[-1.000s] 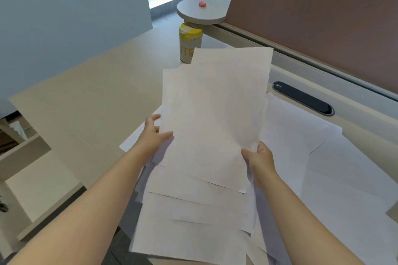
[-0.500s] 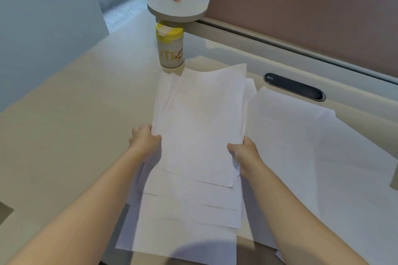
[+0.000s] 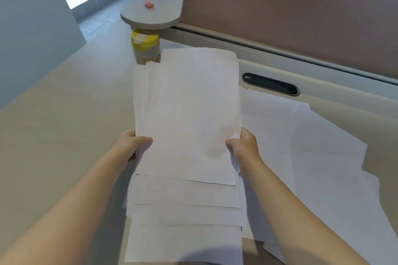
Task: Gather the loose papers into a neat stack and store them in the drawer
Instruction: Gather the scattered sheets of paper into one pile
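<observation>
Desk (image 3: 64,135): pale surface across the frame, bearing all items; no drawer in view.
Loose sheets (image 3: 312,157): spread flat at right of frame, overlapping, beside the held bundle; not yet gathered.
Held papers (image 3: 193,114): centre of frame, a fanned bundle, lower edges stepped and uneven, top edges out of line.
Handling: judged light, limp and slippery sheet on sheet; liable to sag, slide or crease if pinched at one corner. Best taken at both long edges near mid-length, then tapped on the desk to square.
Left hand (image 3: 131,146): thumb over the left edge, fingers under; gripping the bundle.
Right hand (image 3: 243,146): clamped on the right edge likewise.
Yellow-lidded canister (image 3: 145,48): upper centre, behind the bundle.
Cable slot (image 3: 270,84): dark, upper right.
</observation>
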